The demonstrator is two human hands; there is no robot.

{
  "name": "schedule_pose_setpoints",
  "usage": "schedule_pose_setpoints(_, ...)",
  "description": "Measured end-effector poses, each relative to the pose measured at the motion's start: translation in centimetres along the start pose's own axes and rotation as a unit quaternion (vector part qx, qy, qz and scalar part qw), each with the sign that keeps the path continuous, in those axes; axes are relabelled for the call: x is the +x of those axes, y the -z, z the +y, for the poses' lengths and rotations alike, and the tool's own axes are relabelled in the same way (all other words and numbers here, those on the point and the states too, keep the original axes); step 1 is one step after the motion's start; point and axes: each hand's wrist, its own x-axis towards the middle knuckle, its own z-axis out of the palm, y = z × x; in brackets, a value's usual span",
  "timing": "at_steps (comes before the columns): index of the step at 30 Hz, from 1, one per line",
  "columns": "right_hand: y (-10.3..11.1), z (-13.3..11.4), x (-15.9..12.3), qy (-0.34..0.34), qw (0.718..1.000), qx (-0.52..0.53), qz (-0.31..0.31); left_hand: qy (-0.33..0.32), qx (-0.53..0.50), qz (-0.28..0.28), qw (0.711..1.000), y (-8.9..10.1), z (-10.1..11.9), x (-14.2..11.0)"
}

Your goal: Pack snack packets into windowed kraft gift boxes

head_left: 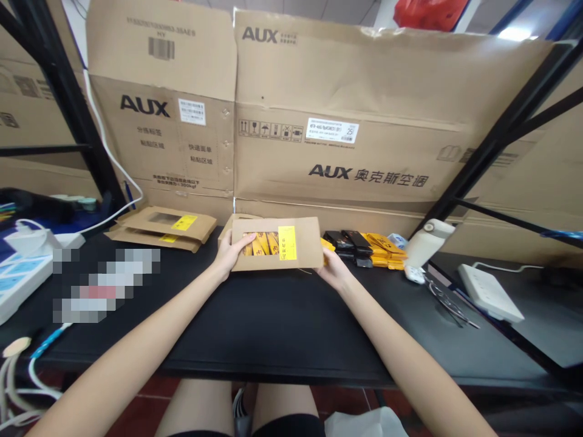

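Observation:
A brown cardboard box (300, 246) is held up above the black table, its long side facing me. Through its cut-out window several orange packets (260, 244) with dark print show, and a yellow label (286, 243) sits beside the window. My left hand (228, 255) grips the box's left end, thumb across the front. At the right end, my right hand (334, 267) is closed around an orange packet (327, 244); its fingers are partly hidden there. To its right lie orange packets (380, 247) and black packets (355, 243) in a row.
Flat cardboard boxes (136, 227) with yellow labels lie at the back left. A power strip (27, 273) is on the left. On the right are a white bottle-like object (428, 243), eyeglasses (449, 303) and a white device (490, 292). Large cardboard panels (282, 164) stand behind the table.

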Motion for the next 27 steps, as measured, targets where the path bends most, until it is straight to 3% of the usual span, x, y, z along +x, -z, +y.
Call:
schedule_pose_setpoints(6,0.0,0.9,0.3,0.096,0.993,-0.07,0.0,0.004,-0.002,0.033,0.999,-0.1,-0.2,0.1)
schedule_pose_setpoints(10,-0.2,1.4,0.1,0.157,0.98,-0.12,-0.007,0.001,-0.005,0.017,1.0,-0.2,0.0,0.1)
schedule_pose_setpoints(14,-0.5,1.5,-0.1,0.227,0.957,-0.179,0.024,0.016,-0.007,-0.012,1.0,-0.3,0.2,-0.3)
schedule_pose_setpoints(17,-0.5,1.4,-0.3,0.235,0.947,-0.217,0.011,0.029,-0.016,-0.032,0.999,-0.4,0.2,-0.4)
schedule_pose_setpoints(21,-0.2,1.6,-0.6,0.233,0.933,-0.269,-0.054,0.03,-0.01,-0.028,0.999,-0.3,0.1,-0.5)
schedule_pose_setpoints(24,0.3,1.8,-0.9,0.282,0.893,-0.338,-0.091,0.038,-0.007,-0.034,0.999,-0.3,0.2,-0.5)
schedule_pose_setpoints(27,0.9,1.9,-1.1,0.34,0.821,-0.438,-0.137,0.04,-0.003,-0.043,0.998,-0.3,0.3,-0.5)
